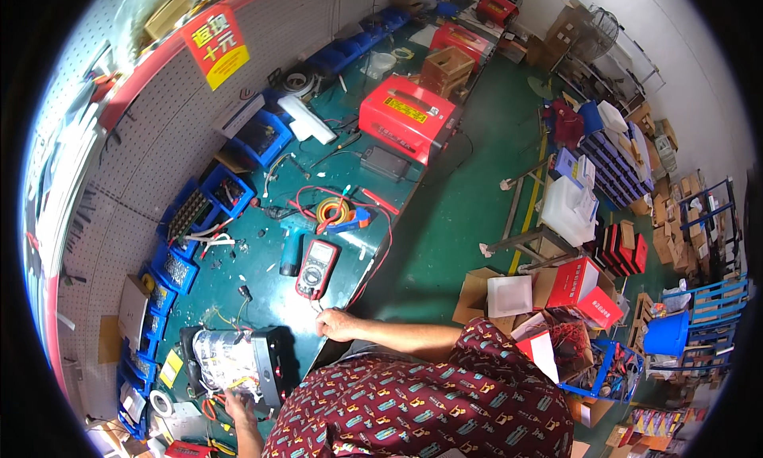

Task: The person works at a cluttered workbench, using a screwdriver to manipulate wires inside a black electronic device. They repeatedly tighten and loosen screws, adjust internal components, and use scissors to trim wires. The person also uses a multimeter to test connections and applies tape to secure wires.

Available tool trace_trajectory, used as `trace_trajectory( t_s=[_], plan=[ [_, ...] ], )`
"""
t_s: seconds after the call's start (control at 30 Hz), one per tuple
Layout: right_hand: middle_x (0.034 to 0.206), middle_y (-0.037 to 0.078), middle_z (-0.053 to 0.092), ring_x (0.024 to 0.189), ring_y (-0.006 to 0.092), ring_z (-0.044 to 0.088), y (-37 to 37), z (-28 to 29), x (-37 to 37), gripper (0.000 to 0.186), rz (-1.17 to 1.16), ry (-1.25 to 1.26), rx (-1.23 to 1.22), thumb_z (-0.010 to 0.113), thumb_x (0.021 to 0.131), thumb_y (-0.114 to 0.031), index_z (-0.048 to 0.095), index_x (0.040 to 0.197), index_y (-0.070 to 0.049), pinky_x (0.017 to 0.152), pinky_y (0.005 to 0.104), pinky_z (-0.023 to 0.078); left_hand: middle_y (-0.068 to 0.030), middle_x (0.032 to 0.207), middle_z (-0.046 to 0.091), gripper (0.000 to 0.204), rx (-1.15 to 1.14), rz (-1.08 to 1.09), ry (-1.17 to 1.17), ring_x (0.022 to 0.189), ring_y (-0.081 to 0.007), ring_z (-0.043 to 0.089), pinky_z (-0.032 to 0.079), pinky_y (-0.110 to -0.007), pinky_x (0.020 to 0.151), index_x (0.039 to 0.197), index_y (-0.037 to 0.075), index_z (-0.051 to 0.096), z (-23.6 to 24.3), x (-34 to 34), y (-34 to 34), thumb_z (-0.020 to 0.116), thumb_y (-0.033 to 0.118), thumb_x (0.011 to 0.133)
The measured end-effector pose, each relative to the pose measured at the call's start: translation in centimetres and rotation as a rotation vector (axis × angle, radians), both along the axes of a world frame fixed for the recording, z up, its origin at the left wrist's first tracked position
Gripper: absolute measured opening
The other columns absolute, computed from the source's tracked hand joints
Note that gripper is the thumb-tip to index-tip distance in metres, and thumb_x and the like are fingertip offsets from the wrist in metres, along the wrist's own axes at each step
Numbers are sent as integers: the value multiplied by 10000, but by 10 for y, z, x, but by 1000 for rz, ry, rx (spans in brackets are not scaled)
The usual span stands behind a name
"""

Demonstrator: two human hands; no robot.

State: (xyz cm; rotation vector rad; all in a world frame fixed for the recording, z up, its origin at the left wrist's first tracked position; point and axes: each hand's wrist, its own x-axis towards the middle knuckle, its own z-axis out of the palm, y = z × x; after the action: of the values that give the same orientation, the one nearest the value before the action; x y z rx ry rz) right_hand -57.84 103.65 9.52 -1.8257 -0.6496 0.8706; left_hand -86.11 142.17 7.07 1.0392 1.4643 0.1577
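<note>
A device with a black end panel [270, 368] and a body wrapped in clear film [225, 360] lies on the green bench at the lower left. At its near side is my left hand [238, 408], fingers drawn together against its wiring; what they pinch is too small to make out. My right hand [337, 325] is at the bench's front edge with curled fingers, just below a red-rimmed multimeter [316, 269]. A thin lead runs close to those fingers, but whether they grip it is unclear. Orange-handled pliers [209, 409] lie beside my left hand.
A teal power tool [291, 251], a coil of yellow cable [332, 212] and a red machine [407, 116] are farther along the bench. Blue parts bins [172, 269] line the pegboard wall. Cartons [474, 293] and a blue bucket [666, 334] stand at the right.
</note>
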Motion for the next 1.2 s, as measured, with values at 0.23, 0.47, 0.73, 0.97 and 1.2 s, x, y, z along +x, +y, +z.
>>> trace_trajectory(
  t_s=[0.23, 0.47, 0.73, 0.97, 1.2],
  plan=[
    [820, 160, 718, 847, 291, 705, 67, 37, -54, 183, -147, -27, 74, 521, 790, 6, 703, 811, -1, 774, 392, 553, 32, 918, 591, 450, -83, -42, -184, 814, -109, 540, 441, -432, 861, 1143, 167, 589, -13, 14, -15, 629, 549, 907],
    [977, 142, 563, 777, 228, 668, 133, 46, -121, 228, -369, -165, 8, 686, 827, -147, 646, 989, 9, 743, 358, 557, 50, 1001, 569, 447, -260, 13, -251, 803, -111, 511, 452, -353, 771, 1171, 213, 577, -31, 11, -14, 639, 565, 902],
    [1022, 159, 574, 869, 266, 652, 135, 51, -144, 325, -404, -276, -46, 629, 835, -116, 581, 1138, -10, 809, 389, 540, 27, 1001, 633, 449, -331, -161, -334, 792, -120, 586, 473, -352, 703, 1181, 131, 573, -11, 12, -5, 596, 517, 951],
    [1036, 178, 571, 1012, 376, 584, 130, 56, -153, 367, -328, -345, -83, 585, 841, -128, 524, 1197, -63, 875, 466, 478, 35, 821, 539, 334, -322, -202, -265, 699, -115, 517, 497, -373, 690, 1028, 135, 584, -6, 8, 0, 555, 466, 989],
    [1041, 190, 568, 1027, 391, 581, 126, 63, -154, 384, -292, -376, -112, 575, 848, -111, 506, 1221, -55, 888, 472, 480, 11, 747, 524, 301, -296, -258, -269, 587, -114, 494, 487, -290, 521, 984, 80, 567, 0, 2, 5, 525, 375, 1022]
  ],
)
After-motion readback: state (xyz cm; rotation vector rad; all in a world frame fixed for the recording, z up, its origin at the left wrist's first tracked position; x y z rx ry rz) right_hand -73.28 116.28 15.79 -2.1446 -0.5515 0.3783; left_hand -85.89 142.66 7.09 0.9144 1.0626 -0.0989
